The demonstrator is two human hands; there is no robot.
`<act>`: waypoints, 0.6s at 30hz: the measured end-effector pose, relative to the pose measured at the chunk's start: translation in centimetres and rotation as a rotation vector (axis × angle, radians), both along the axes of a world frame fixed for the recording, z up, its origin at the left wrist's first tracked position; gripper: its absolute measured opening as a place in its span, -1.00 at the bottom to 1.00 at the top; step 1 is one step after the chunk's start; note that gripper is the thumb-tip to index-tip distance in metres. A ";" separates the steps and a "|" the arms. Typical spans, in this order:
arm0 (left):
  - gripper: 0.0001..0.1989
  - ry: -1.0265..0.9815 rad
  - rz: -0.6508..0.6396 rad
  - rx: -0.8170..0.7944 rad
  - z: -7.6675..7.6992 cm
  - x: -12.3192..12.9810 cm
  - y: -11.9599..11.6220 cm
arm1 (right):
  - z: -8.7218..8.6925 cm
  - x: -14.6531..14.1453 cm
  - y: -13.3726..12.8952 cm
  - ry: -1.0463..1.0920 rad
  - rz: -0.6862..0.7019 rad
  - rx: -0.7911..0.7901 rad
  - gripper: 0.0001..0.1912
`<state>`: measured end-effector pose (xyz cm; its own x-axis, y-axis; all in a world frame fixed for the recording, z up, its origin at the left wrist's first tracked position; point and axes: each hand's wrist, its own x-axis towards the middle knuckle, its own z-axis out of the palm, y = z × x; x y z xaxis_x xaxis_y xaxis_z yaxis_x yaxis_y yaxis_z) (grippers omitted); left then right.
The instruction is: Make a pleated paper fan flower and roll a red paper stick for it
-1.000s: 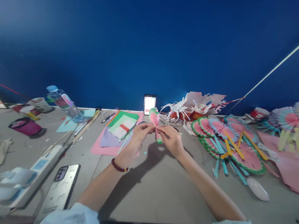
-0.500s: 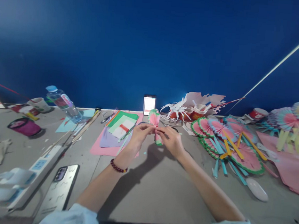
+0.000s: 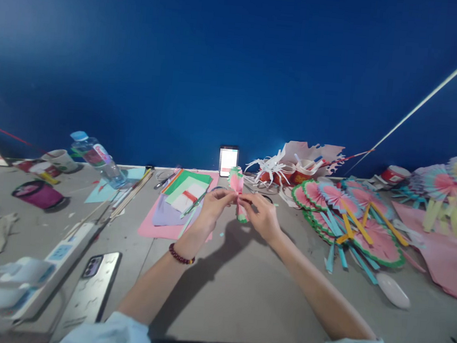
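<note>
Between my hands, above the table, is a pleated pink paper piece (image 3: 236, 179) with green scalloped ends, pinched narrow at its middle. My left hand (image 3: 214, 208) grips it at the centre with thumb and forefinger closed. From the other side my right hand (image 3: 263, 215) pinches the same spot, its fingertips meeting those of the left. The paper's upper end spreads above the fingers and its lower end shows below them. A phone with a lit screen (image 3: 228, 161) leans on the wall just behind. Exactly what lies under the fingertips is hidden.
Coloured paper sheets (image 3: 168, 218) lie left of my hands, with a water bottle (image 3: 103, 159), a power strip (image 3: 54, 263) and a phone (image 3: 92, 287) further left. Finished paper fans (image 3: 380, 241), a white oval object (image 3: 393, 290) and cups with paper strips (image 3: 303, 175) are on the right.
The upper end of the pleated paper looks slightly narrower and turned a little to the right. Both hands keep almost the same place and pinch.
</note>
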<state>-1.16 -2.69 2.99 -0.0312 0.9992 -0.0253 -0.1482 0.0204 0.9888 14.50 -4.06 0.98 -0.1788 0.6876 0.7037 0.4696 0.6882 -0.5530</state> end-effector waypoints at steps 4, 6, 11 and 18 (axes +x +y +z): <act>-0.80 0.013 -0.016 0.001 0.0 -0.1 0.0 | 0.1 0.0 0.0 0.020 -0.007 -0.049 -0.84; -0.80 0.020 -0.026 0.011 0.0 -0.1 0.0 | 0.3 0.1 0.1 0.046 0.004 -0.124 -0.86; -0.80 0.070 -0.043 0.068 -0.1 0.1 -0.1 | 0.6 0.4 0.8 0.158 0.061 -0.385 -0.87; -0.84 0.134 -0.021 0.152 -0.5 0.4 -0.1 | 0.6 0.2 0.7 0.120 -0.020 -0.313 -0.91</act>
